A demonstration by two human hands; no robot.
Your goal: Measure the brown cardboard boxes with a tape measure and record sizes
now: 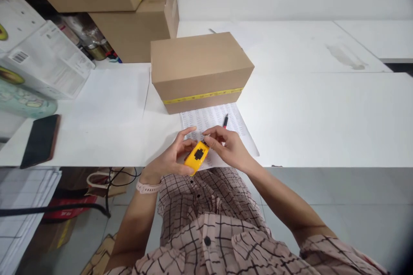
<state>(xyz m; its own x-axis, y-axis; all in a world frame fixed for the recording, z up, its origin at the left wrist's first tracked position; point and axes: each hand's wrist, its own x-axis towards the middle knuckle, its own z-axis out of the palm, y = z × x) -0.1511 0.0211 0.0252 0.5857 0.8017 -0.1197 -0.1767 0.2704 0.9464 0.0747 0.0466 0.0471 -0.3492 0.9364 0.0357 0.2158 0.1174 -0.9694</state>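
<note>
A yellow tape measure (196,157) with a black patch on its top sits in my left hand (176,154). The thumb presses its near end and the other fingers curve along its left side. At its far end, the thumb and fingers of my right hand (227,144) close on a small dark part, possibly the tape's tip. Both hands are over a printed sheet (237,129), partly covered by them. A black and red pen (225,120) lies on that sheet, just beyond my right hand. Behind the sheet stands a closed cardboard box (200,73) with a yellow tape strip along its front.
The white table (309,120) ends just before my body. At the left lie a phone (41,139) and white paper (109,94), beside a white printed carton (51,58). Stacked cardboard boxes (135,30) stand at the back left. Black cables (111,189) hang below the table edge.
</note>
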